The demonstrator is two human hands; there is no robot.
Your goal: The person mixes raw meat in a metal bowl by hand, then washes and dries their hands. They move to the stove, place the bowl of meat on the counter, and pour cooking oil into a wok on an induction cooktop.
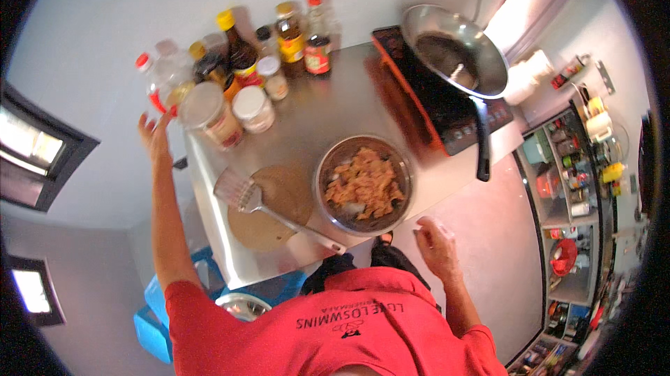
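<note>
At the left, my left hand (pixel 156 136) reaches up with its fingers spread, close beside a clear bottle with a red cap (pixel 155 83); whether the fingertips touch it I cannot tell. My right hand (pixel 437 242) hangs off the counter's near edge, fingers loosely bent and apart, holding nothing visible. Nearest to it stands a metal bowl (pixel 407 198) with a lumpy mass of pinkish-orange raw meat (pixel 368 182). A slotted turner (pixel 259 210) with a white handle end lies across a round brown board (pixel 289 191), left of the bowl.
Sauce bottles (pixel 242 55) and lidded tubs (pixel 252 109) crowd the far left of the steel counter (pixel 328 114). At the right, a frying pan (pixel 492 62) rests on a black cooktop (pixel 436 114), its handle pointing toward me. Shelves (pixel 569 222) stand farther right; a blue stool (pixel 157 320) is lower left.
</note>
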